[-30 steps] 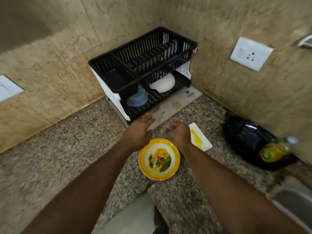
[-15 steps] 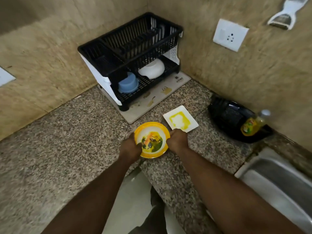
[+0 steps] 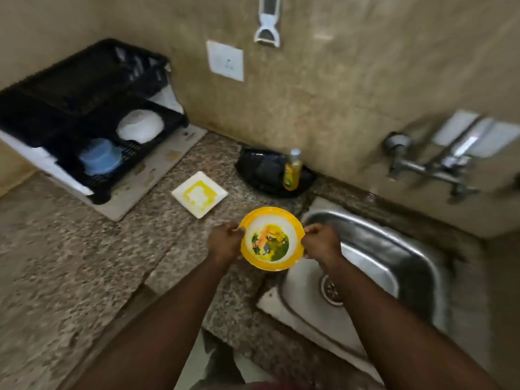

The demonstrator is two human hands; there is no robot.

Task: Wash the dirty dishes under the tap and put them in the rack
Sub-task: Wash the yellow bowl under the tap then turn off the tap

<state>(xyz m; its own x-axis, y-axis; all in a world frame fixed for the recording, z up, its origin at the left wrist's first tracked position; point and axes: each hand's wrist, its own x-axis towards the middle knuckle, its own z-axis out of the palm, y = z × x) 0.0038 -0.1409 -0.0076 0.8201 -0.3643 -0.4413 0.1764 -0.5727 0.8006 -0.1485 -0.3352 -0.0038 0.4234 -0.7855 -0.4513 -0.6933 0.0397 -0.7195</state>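
A round yellow-rimmed plate with a coloured picture and food smears hangs in the air at the left edge of the steel sink. My left hand grips its left rim and my right hand grips its right rim. A square white plate smeared with yellow lies on the granite counter behind. The black two-tier dish rack stands at the back left, with a white bowl and a blue bowl on its lower tier. The tap juts from the wall above the sink.
A black dish with a yellow soap bottle sits by the wall between rack and sink. A wall socket and a hanging white peeler are above. The rack stands on a beige mat.
Both hands took hold of the yellow plate on the counter, lifted it and carried it right to the sink's edge. The view swung right, bringing the sink and tap in.
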